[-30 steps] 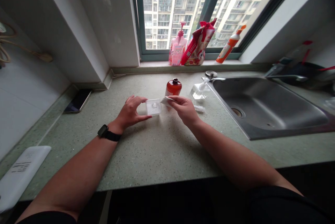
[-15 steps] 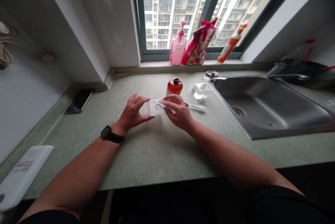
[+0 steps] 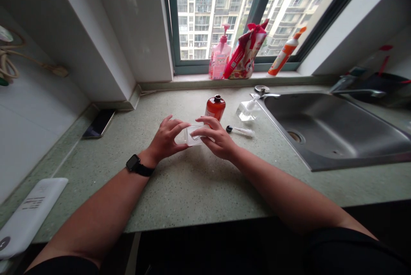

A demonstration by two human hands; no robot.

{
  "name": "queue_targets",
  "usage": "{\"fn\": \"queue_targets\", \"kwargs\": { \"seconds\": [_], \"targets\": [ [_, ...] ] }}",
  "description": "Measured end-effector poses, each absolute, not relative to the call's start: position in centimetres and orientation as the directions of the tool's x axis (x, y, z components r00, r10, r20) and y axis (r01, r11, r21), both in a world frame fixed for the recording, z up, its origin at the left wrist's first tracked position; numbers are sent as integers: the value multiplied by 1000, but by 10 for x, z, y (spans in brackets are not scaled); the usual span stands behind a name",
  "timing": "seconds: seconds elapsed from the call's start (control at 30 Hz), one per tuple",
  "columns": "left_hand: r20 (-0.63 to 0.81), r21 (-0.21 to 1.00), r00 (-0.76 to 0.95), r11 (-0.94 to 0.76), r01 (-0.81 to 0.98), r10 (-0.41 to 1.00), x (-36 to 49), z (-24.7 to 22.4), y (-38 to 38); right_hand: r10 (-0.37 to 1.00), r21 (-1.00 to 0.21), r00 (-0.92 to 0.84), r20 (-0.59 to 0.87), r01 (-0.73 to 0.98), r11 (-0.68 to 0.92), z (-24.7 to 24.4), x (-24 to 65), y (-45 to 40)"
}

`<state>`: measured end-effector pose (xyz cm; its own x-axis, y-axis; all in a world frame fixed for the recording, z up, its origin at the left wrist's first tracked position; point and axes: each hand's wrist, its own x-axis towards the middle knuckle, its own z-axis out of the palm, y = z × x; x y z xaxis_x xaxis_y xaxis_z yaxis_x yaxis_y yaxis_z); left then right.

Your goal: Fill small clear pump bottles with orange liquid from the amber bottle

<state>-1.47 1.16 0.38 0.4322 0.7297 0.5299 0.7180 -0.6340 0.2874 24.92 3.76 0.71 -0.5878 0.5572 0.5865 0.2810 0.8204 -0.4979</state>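
Note:
My left hand (image 3: 166, 139) grips the left end of a small clear, boxy container (image 3: 190, 141) between thumb and fingers, just above the counter. From the other side my right hand (image 3: 215, 138) bends over it, its fingers pinching a thin white piece (image 3: 196, 136) like paper or tissue against the container. The right fingers hide part of both. Just behind them an amber bottle (image 3: 215, 108) stands upright with no cap on. A pump head with a black collar (image 3: 229, 129) lies to the right, and a clear square pump bottle (image 3: 247, 111) stands near the sink.
On the right a steel sink (image 3: 308, 165) is set into the speckled counter (image 3: 199, 193). A phone (image 3: 99, 124) and a white flat device (image 3: 35, 215) lie at left. A pink pump bottle (image 3: 220, 61), a red bag (image 3: 245, 54) and an orange bottle (image 3: 284, 57) line the windowsill.
The clear container has shifted slightly and tilted in my hands. My right fingers have moved a little left across it, with the white piece now flatter against it.

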Motion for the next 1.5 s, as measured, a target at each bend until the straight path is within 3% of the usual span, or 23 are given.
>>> {"fn": "queue_targets", "kwargs": {
  "seconds": [0.27,0.67,1.2,1.33,1.43,1.5],
  "targets": [
    [578,279,433,-667,691,691,-15,2,12,551,-484,-564,615,283,828,7,249,37],
    [586,409,304,-598,689,751,-16,7,12,660,-636,-452,601,231,737,2,249,43],
    [618,425,176,-514,746,766,-21,4,14,664,-574,-439,606,337,747,0,245,36],
    [638,441,125,-494,749,759,-25,0,19,668,-668,-585,459,268,694,10,248,35],
    [648,438,116,-493,751,753,-27,-2,21,637,-796,-753,166,279,537,18,249,33],
    [643,437,122,-494,752,756,-28,-3,22,592,-800,-806,5,352,485,20,249,30]
  ]
}}
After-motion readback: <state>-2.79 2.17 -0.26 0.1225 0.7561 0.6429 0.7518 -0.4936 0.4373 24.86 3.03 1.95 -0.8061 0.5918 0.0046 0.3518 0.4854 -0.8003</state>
